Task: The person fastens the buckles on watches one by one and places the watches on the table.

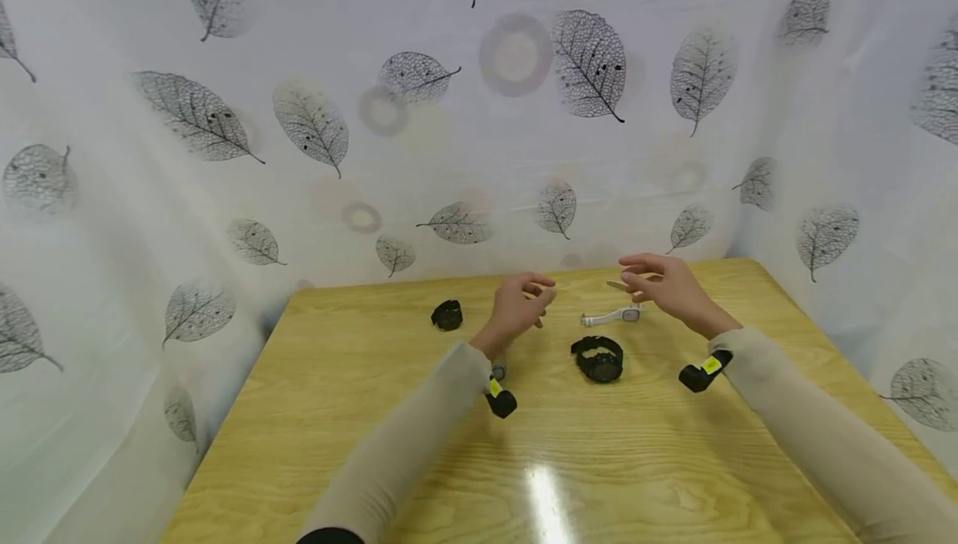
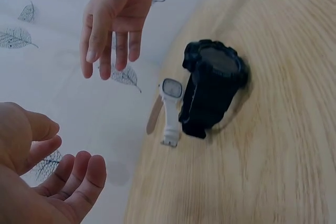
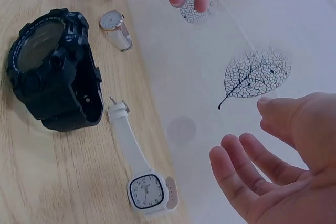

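My left hand (image 1: 518, 309) hovers above the table with loosely bent fingers and nothing in them. Across from it, my right hand (image 1: 672, 288) is raised over the far right part, also holding nothing. Beneath the right hand lies a white watch (image 3: 147, 191) with a square dial, its strap stretched out. A chunky black watch (image 1: 601, 365) stands on its side between the hands, nearer to me. The right wrist view also shows a watch with a round pale dial and white strap (image 3: 113, 22). Left of my left hand rests another black watch (image 1: 447, 315).
The wooden table (image 1: 337, 444) ends at a white curtain (image 1: 449, 153) printed with leaves. Partly covered by my left wrist in the head view is a grey-blue watch (image 1: 499, 372). Light glares off the table's near middle.
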Motion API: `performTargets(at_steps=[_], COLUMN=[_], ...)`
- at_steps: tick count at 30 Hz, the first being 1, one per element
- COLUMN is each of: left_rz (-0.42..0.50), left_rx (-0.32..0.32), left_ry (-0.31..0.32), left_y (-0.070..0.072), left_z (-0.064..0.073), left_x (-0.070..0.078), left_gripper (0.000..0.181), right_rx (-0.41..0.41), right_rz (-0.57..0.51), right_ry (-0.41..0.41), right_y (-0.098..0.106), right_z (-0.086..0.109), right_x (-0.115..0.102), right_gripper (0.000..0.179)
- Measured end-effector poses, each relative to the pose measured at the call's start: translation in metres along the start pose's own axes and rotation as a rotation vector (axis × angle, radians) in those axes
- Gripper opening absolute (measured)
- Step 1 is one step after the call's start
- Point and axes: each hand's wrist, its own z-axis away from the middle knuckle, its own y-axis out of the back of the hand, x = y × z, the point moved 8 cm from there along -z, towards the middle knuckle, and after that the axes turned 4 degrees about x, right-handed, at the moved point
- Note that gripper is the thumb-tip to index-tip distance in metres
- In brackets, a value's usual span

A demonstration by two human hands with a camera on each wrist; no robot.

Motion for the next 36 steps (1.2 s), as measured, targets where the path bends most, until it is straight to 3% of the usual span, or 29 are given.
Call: performTargets(at_steps=[11, 20, 26, 30, 36], left_rz=[0.078, 0.159, 0.107, 0.105, 0.075], left_rx=[0.037, 0.072, 0.010, -0.046, -0.079], left_ry=[0.136, 0.262, 0.300, 0.325, 0.331], left_y=[-0.047, -0.085, -0.105, -0.113, -0.121], left_z=[-0.007, -0.018, -0.024, -0.025, -0.029], left_x=[0.012, 0.017, 0.007, 0.002, -0.003], left_gripper=[0.021, 0.026, 0.026, 0.029, 0.027], right_rx=[0.072, 0.089, 0.083, 0.074, 0.084], right_rz=[0.018, 0.020, 0.036, 0.041, 0.061], right_ry=[-0.031, -0.084, -0.103, -0.121, -0.141], right_y=[0.019, 0.019, 0.007, 0.001, 0.000], right_z=[0.000, -0.012, -0.015, -0.018, -0.019], right_x=[0.028, 0.056, 0.066, 0.068, 0.072], right_gripper=[0.051, 0.051, 0.049, 0.049, 0.047])
